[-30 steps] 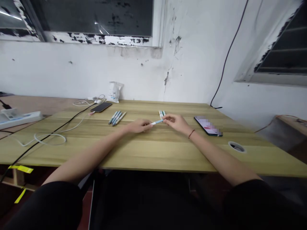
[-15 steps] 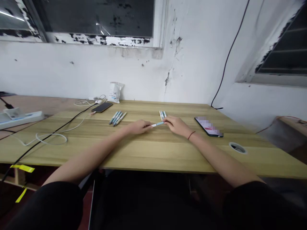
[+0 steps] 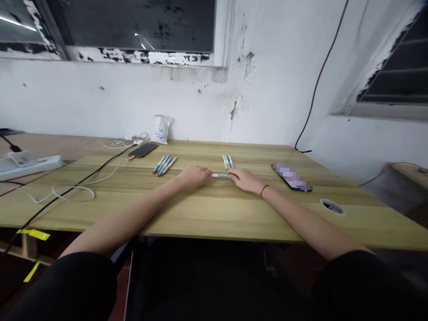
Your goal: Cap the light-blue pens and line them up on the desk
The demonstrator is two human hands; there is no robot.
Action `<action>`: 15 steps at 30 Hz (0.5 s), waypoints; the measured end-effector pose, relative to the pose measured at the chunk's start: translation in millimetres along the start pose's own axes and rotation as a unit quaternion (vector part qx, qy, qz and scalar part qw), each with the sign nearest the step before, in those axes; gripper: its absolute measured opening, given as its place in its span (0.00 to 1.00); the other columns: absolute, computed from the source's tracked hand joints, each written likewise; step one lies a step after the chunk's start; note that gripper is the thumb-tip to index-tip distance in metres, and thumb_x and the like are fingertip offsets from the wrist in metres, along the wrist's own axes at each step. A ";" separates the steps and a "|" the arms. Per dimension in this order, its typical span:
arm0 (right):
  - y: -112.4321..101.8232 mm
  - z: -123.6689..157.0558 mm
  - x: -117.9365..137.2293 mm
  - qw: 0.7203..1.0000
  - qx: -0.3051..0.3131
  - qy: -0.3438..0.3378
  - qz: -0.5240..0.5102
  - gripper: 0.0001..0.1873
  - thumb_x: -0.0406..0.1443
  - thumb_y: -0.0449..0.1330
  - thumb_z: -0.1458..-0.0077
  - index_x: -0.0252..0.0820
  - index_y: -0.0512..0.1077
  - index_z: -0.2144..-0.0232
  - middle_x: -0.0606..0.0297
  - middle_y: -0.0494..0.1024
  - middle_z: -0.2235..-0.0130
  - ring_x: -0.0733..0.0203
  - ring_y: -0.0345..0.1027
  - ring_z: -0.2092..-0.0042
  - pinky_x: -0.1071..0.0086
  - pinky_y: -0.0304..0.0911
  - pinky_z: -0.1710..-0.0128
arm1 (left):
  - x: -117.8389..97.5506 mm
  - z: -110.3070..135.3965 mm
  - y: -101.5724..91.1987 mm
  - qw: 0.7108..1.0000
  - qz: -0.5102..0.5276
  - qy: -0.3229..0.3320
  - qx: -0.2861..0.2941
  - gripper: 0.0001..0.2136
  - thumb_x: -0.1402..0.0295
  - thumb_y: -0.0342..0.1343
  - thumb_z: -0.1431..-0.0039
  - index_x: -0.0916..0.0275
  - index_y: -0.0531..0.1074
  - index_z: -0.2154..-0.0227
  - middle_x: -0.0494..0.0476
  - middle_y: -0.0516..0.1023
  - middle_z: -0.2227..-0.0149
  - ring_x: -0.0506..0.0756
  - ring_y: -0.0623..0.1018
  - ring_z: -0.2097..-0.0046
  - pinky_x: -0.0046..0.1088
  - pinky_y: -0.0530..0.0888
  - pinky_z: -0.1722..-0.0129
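Note:
A white and light-blue pen [image 3: 220,175] lies level between my two hands, just above or on the table; I cannot tell which. My left hand [image 3: 196,175] pinches its white end, and my right hand [image 3: 243,179] grips the blue end. Beyond my right hand sits a small group of pens [image 3: 228,161] in pale and green colours, side by side. To the left of my left hand, several more pens [image 3: 164,165] lie slanted in a bunch.
A dark phone [image 3: 143,150] with a white cable lies at the back left, near a white plastic packet [image 3: 162,129]. Another phone [image 3: 292,177], screen lit, rests at the right, near a round cable hole [image 3: 332,207]. A black cord [image 3: 83,180] crosses the left side.
The pen has turned from slanted to level, its blue end coming down with my right hand. Both hands still hold it.

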State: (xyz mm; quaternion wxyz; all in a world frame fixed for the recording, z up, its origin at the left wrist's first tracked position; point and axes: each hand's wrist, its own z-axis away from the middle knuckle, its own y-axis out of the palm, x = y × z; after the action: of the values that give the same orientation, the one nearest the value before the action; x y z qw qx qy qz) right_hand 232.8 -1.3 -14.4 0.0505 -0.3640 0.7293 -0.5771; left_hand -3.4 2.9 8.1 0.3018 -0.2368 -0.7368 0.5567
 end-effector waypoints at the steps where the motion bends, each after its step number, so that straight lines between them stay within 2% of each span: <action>1: 0.2 -0.5 -0.4 1.000 -0.001 0.003 -0.006 0.11 0.34 0.48 0.41 0.40 0.70 0.68 0.62 0.75 0.67 0.61 0.65 0.66 0.71 0.55 0.65 | 0.7 -0.8 1.5 1.000 -0.015 -0.001 -0.009 0.18 0.60 0.38 0.34 0.63 0.70 0.57 0.62 0.76 0.60 0.58 0.76 0.61 0.31 0.68 0.63; 4: -1.9 -3.4 -1.4 1.000 -0.021 0.014 -0.017 0.11 0.35 0.48 0.41 0.40 0.70 0.68 0.64 0.74 0.70 0.62 0.63 0.69 0.71 0.54 0.67 | 3.9 -3.5 3.9 0.998 -0.032 -0.006 -0.054 0.17 0.61 0.40 0.34 0.62 0.70 0.55 0.62 0.76 0.61 0.57 0.76 0.59 0.31 0.69 0.62; 7: -8.3 -7.5 -6.0 0.996 -0.069 0.052 -0.011 0.13 0.37 0.47 0.41 0.39 0.70 0.69 0.64 0.73 0.72 0.63 0.62 0.71 0.72 0.53 0.69 | 8.6 -4.8 4.0 0.989 -0.038 0.007 -0.146 0.17 0.63 0.41 0.35 0.57 0.65 0.47 0.62 0.72 0.52 0.58 0.72 0.51 0.33 0.68 0.54; 9: -14.4 -9.8 -14.3 0.988 -0.106 0.110 0.008 0.15 0.37 0.46 0.41 0.38 0.70 0.70 0.63 0.74 0.72 0.62 0.63 0.70 0.72 0.53 0.70 | 13.5 -4.2 5.1 0.981 -0.046 0.005 -0.189 0.20 0.63 0.43 0.36 0.55 0.60 0.42 0.61 0.67 0.45 0.59 0.68 0.47 0.35 0.65 0.48; 11: -20.4 -11.0 -27.3 0.971 -0.133 0.193 0.040 0.17 0.37 0.45 0.40 0.37 0.72 0.67 0.59 0.76 0.68 0.60 0.66 0.67 0.72 0.54 0.69 | 20.4 -2.7 8.2 0.980 -0.050 -0.028 -0.192 0.22 0.62 0.45 0.37 0.55 0.58 0.41 0.61 0.64 0.43 0.60 0.67 0.46 0.37 0.64 0.47; 14: -26.2 -10.6 -50.1 0.934 -0.108 0.323 0.110 0.21 0.36 0.41 0.39 0.36 0.73 0.63 0.53 0.77 0.62 0.57 0.69 0.62 0.71 0.56 0.67 | 33.8 -0.3 15.2 0.982 -0.039 -0.094 -0.160 0.21 0.62 0.44 0.38 0.57 0.60 0.42 0.61 0.66 0.46 0.60 0.67 0.47 0.38 0.64 0.48; 15: -26.9 -10.2 -56.8 0.927 -0.097 0.342 0.119 0.22 0.36 0.40 0.39 0.34 0.74 0.62 0.50 0.77 0.61 0.54 0.69 0.61 0.69 0.56 0.67 | 38.7 0.4 17.4 0.983 -0.033 -0.112 -0.143 0.20 0.63 0.43 0.38 0.58 0.62 0.44 0.61 0.67 0.46 0.60 0.67 0.47 0.38 0.64 0.48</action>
State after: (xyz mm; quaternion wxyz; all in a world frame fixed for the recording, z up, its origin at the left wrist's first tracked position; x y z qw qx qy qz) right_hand 282.0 38.5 -7.1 -0.1688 -0.0583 0.7931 -0.5823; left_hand -30.8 33.8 -1.7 0.1985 -0.1890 -0.8457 0.4580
